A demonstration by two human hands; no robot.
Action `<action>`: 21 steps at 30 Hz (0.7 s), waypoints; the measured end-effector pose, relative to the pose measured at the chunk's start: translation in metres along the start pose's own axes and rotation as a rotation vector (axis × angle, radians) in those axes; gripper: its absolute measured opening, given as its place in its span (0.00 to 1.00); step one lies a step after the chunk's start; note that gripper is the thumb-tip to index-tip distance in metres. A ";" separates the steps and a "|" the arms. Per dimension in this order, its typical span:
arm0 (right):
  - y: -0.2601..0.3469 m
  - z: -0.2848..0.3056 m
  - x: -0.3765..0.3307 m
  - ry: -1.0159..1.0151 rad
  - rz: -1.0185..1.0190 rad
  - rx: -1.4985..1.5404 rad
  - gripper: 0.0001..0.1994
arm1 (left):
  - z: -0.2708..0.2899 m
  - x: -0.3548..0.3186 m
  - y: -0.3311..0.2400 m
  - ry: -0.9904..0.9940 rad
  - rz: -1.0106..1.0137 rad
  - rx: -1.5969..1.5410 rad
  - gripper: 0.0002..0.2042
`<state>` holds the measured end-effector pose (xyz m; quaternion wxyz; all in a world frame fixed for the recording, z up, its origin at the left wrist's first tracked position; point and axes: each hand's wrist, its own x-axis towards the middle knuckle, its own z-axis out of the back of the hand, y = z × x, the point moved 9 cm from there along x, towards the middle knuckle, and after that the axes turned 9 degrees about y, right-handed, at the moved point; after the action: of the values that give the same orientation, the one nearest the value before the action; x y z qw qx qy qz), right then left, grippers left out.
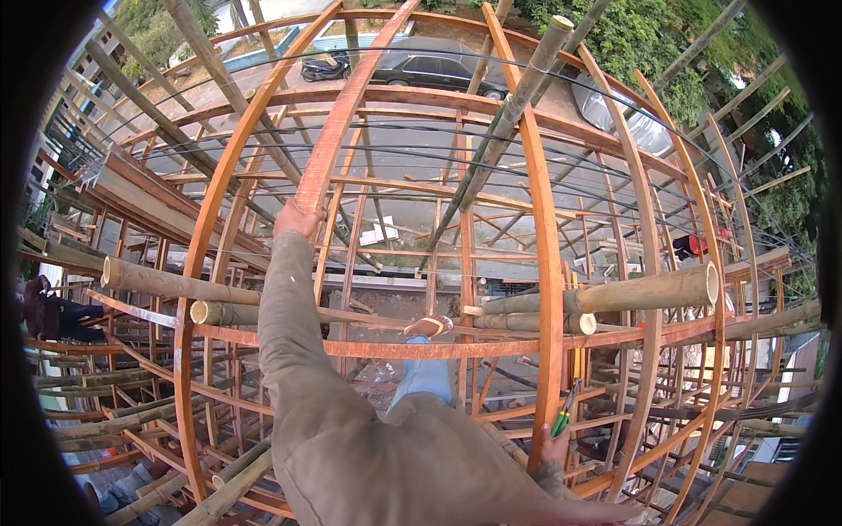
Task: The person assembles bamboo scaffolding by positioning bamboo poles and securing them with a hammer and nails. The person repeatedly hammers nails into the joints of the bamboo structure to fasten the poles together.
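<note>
My left hand [300, 219], at the end of my outstretched arm, is closed round the near end of a long reddish wooden beam [344, 114] that runs away from me. Low on the right, my right hand [554, 449] grips a pair of pliers [562, 419] with green handles, jaws pointing up. That hand is beside an upright orange-brown timber [545, 263], and its fingers are partly hidden. A curved horizontal timber [421, 350] crosses in front of my body. Below it shows my sandalled foot [428, 327], with a blue trouser leg behind.
Cut bamboo poles [649, 291] jut in from both sides. Thin black cables [412, 136] cross ahead. A street far below holds a black car [430, 70] and a motorcycle [326, 67]. A person in dark clothes [54, 311] is at the left, another in red [693, 245] at the right.
</note>
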<state>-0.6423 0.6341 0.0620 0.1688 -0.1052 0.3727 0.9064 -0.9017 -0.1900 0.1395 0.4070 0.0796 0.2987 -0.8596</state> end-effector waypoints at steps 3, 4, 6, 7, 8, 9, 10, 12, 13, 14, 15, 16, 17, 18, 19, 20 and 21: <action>-0.012 -0.002 0.004 -0.090 0.110 0.060 0.26 | 0.045 -0.042 0.037 -0.042 -0.042 -0.045 0.36; -0.021 -0.006 0.008 -0.072 0.087 0.027 0.26 | 0.054 -0.055 0.055 -0.050 -0.033 -0.020 0.36; -0.038 -0.008 0.012 -0.051 0.058 0.020 0.27 | 0.065 -0.084 0.099 -0.070 -0.020 0.046 0.35; -0.036 -0.008 0.012 -0.077 0.154 0.093 0.27 | 0.070 -0.099 0.122 -0.084 -0.026 0.078 0.35; -0.041 -0.008 0.013 -0.052 0.144 0.081 0.27 | 0.073 -0.117 0.149 -0.061 -0.034 0.062 0.35; -0.043 -0.011 0.018 -0.035 0.138 0.073 0.28 | 0.075 -0.133 0.172 -0.044 -0.051 0.041 0.34; -0.043 -0.010 0.020 -0.022 0.136 0.065 0.28 | 0.077 -0.151 0.192 -0.040 -0.087 0.015 0.34; -0.045 -0.010 0.024 0.020 0.085 0.031 0.28 | 0.079 -0.190 0.234 -0.054 -0.084 -0.028 0.35; -0.050 -0.012 0.026 0.070 0.004 -0.003 0.28 | 0.079 -0.212 0.255 -0.061 -0.047 -0.003 0.36; -0.052 -0.012 0.027 0.093 -0.052 -0.036 0.28 | 0.077 -0.231 0.273 -0.064 -0.017 0.016 0.36; -0.047 -0.013 0.028 0.099 -0.007 0.006 0.28 | 0.073 -0.248 0.294 -0.040 0.071 0.087 0.38; -0.048 -0.012 0.029 0.104 -0.019 -0.012 0.29 | 0.068 -0.265 0.312 -0.025 0.112 0.089 0.39; -0.048 -0.012 0.030 0.101 -0.013 -0.027 0.30 | 0.064 -0.281 0.329 -0.016 0.134 0.084 0.40; -0.048 -0.012 0.032 0.097 -0.007 -0.042 0.30 | 0.059 -0.291 0.345 -0.002 0.168 0.083 0.40; -0.047 -0.010 0.033 0.052 0.018 -0.116 0.32 | 0.055 -0.295 0.360 -0.037 0.233 0.066 0.40; -0.050 -0.009 0.035 0.041 0.006 -0.148 0.33 | 0.045 -0.294 0.369 -0.036 0.249 0.096 0.40; -0.053 -0.010 0.036 0.028 -0.009 -0.176 0.33 | 0.033 -0.288 0.374 -0.035 0.261 0.130 0.40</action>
<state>-0.6547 0.6702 0.0101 0.1579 -0.1339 0.2934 0.9333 -0.4299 -0.2047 0.1084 0.5143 0.1288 0.2223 -0.8182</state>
